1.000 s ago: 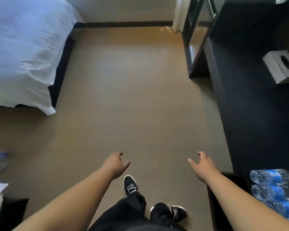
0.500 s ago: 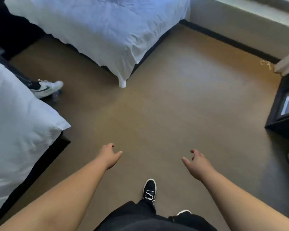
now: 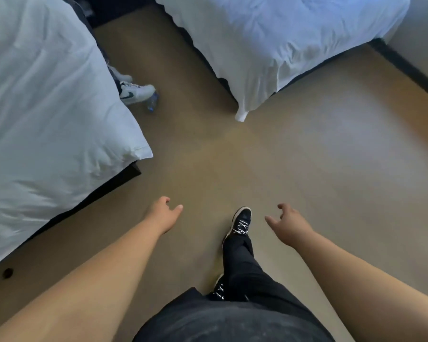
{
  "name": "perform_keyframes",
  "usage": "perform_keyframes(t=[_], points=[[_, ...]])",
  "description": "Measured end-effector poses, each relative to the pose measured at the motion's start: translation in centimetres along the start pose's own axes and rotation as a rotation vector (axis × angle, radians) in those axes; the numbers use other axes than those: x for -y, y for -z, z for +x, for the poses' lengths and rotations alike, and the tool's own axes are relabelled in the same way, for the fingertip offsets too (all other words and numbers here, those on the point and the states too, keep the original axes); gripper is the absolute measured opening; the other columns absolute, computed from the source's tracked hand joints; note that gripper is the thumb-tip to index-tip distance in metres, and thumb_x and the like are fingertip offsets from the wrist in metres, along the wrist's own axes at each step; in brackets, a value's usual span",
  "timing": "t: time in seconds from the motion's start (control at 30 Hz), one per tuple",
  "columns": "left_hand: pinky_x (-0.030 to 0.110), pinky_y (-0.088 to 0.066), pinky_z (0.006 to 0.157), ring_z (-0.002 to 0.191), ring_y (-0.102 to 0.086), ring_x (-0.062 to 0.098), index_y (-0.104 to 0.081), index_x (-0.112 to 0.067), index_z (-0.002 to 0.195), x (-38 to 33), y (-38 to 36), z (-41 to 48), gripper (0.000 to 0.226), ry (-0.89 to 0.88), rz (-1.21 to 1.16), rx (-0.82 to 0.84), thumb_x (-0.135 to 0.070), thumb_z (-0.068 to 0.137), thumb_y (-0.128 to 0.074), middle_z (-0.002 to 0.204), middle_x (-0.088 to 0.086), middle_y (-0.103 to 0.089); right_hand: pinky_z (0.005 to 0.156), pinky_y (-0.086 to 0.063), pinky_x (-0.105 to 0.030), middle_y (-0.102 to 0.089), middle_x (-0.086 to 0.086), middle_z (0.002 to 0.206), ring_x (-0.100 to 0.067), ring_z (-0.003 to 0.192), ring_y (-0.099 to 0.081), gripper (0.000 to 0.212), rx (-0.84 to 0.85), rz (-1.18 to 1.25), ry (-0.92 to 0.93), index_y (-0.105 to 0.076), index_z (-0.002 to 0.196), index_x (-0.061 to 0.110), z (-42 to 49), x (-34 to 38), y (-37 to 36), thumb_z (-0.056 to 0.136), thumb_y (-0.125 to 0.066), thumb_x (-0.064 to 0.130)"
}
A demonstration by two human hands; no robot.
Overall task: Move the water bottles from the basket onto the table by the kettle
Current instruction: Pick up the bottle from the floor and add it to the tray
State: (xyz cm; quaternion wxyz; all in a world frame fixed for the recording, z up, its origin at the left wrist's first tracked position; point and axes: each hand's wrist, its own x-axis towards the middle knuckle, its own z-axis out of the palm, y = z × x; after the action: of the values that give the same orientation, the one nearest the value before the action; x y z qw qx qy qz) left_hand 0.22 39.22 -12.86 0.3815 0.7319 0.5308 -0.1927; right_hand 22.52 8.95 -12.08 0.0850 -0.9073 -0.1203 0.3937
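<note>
view swung further left, blurry clear water bottle (image 3: 152,102) beside white sneaker (image 3: 136,91)

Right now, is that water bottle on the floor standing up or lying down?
Lying down: the water bottle rests on its side on the carpet beside a white sneaker.

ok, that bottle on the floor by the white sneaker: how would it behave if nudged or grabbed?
The bottle lies on its side on the carpet, so it would probably roll, though the white sneaker right beside it may block that. It looks like clear thin plastic, likely light and squeezable. Fill level is too blurred to tell.
</note>
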Motion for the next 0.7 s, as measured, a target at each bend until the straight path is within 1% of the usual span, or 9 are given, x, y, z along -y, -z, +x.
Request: perform_keyframes(t=[0.13,0.3,0.5,0.6,0.7], points=[[0.043,-0.049,0.105,0.118,-0.061,0.030,-0.050,-0.014,0.147,-1.7,1.5,3.4,0.066,0.053,-0.028,-0.021,-0.051,0.094,-0.065,0.130,0.009,-0.061,0.100,-0.053,-0.042,-0.053,-0.009,0.153,-0.032,0.127,-0.061,0.079,0.048,-0.029,0.036,-0.036,0.157,0.022,4.7,3.1,1.6,0.095,-0.060,0.064],[0.043,-0.050,0.105,0.118,-0.061,0.028,-0.048,-0.016,0.147,-5.6,3.5,7.2,0.067,0.078,-0.060,-0.023,-0.053,0.093,-0.065,0.134,0.008,-0.060,0.104,-0.051,-0.043,-0.053,-0.010,0.152,-0.031,0.132,-0.058,0.079,0.098,-0.144,0.111,-0.035,0.157,0.022,10.8,7.5,5.0,0.096,-0.058,0.065],[0.042,-0.051,0.102,0.117,-0.060,0.026,-0.047,-0.018,0.149,-10.1,6.7,11.5,0.069,0.067,-0.088,-0.052,-0.052,0.093,-0.066,0.134,0.006,-0.057,0.100,-0.049,-0.040,-0.056,-0.009,0.146,-0.029,0.130,-0.058,0.076,0.080,-0.171,0.194,-0.038,0.154,0.021,17.3,14.3,9.7,0.095,-0.061,0.063],[0.038,-0.049,0.102,0.120,-0.059,0.025,-0.045,-0.015,0.150,-11.6,8.3,13.5,0.067,0.061,-0.101,-0.047,-0.048,0.095,-0.065,0.138,0.008,-0.055,0.102,-0.049,-0.041,-0.056,-0.009,0.146,-0.030,0.132,-0.056,0.075,0.067,-0.180,0.210,-0.039,0.154,0.021,19.7,17.5,11.3,0.095,-0.061,0.062],[0.035,-0.045,0.098,0.122,-0.057,0.024,-0.042,-0.015,0.152,-12.8,10.5,15.9,0.066,0.066,-0.098,-0.044,-0.047,0.097,-0.063,0.142,0.008,-0.051,0.101,-0.049,-0.040,-0.057,-0.009,0.146,-0.030,0.131,-0.057,0.075,0.073,-0.181,0.223,-0.040,0.154,0.020,22.0,20.8,12.2,0.096,-0.061,0.061]])
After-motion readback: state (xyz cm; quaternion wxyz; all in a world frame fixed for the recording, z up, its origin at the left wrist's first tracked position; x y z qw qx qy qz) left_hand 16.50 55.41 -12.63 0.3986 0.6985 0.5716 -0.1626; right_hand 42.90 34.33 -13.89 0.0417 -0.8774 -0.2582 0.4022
